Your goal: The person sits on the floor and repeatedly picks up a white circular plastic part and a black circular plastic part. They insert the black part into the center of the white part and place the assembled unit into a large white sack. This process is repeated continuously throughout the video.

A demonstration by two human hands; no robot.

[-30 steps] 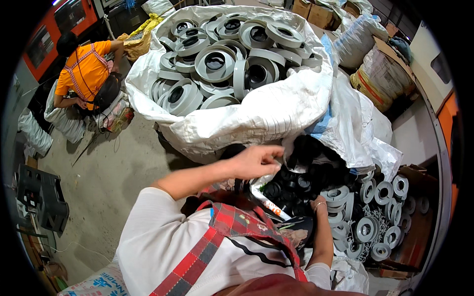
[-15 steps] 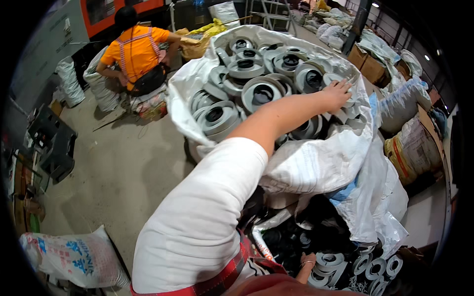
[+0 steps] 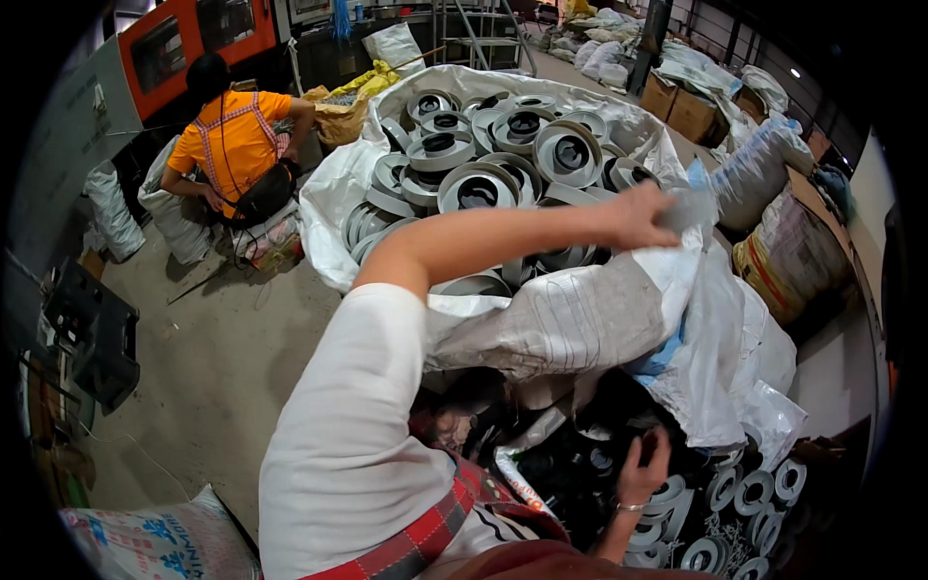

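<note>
My left hand reaches over the right side of a big white woven sack. It is blurred by motion, its fingers closed on a grey plastic ring, also smeared. Inside the sack lie many grey flanged rings, several with black centres. Lower down, my right hand, with a bracelet at the wrist, is raised over small black parts. Its fingers are curled; whatever they hold is lost against the dark background. Beside that wrist lie more grey rings.
A person in an orange shirt sits at the far left beside white sacks. Stuffed sacks stand at right. A printed white sack lies at lower left, a dark plastic stool above it. Orange machinery stands behind.
My left hand has lifted off the rings and swung toward the sack's right edge with a grey ring. My right hand has risen from among the black parts. The view has shifted slightly.
</note>
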